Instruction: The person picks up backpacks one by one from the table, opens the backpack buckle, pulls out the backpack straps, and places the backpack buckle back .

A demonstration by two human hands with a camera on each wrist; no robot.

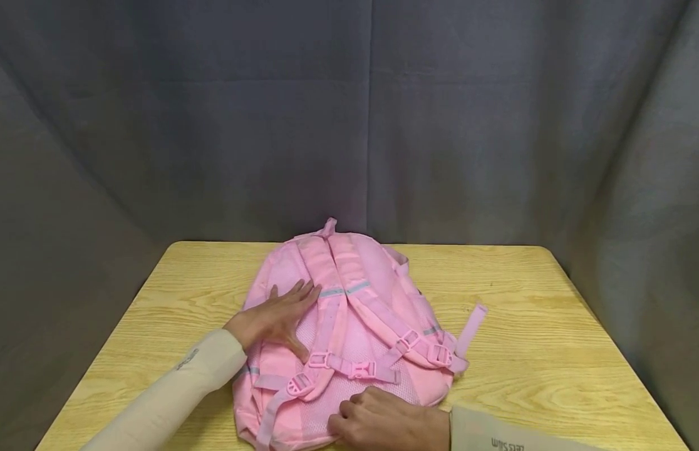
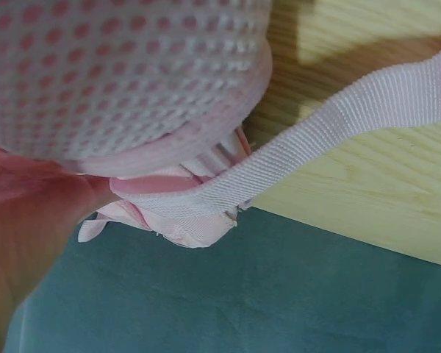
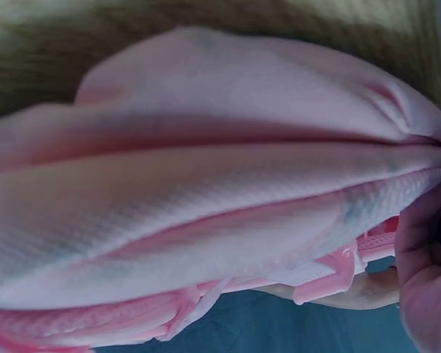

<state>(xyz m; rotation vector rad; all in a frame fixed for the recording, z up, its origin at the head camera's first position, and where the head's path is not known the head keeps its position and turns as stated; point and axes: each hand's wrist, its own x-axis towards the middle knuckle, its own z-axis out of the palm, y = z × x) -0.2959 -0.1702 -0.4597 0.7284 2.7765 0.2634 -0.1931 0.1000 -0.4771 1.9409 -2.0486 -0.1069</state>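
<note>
A pink backpack point(image 1: 361, 329) lies on the table with its shoulder straps and mesh back panel facing up. My left hand point(image 1: 282, 316) rests on its left side, fingers spread towards the straps. At the near end my right hand point(image 1: 386, 419) grips the bottom edge with curled fingers. The right wrist view shows the bag's fabric point(image 3: 169, 184) drawn into folds towards that hand point(image 3: 430, 272). A pink chest buckle point(image 1: 362, 370) joins the two shoulder straps between my hands. In the left wrist view a pale webbing strap point(image 2: 301, 151) runs out beside the mesh.
The wooden table point(image 1: 530, 351) extends to both sides of the backpack. One loose strap end point(image 1: 472, 329) sticks out on the right. A grey curtain point(image 1: 468, 125) hangs behind the table and along both sides.
</note>
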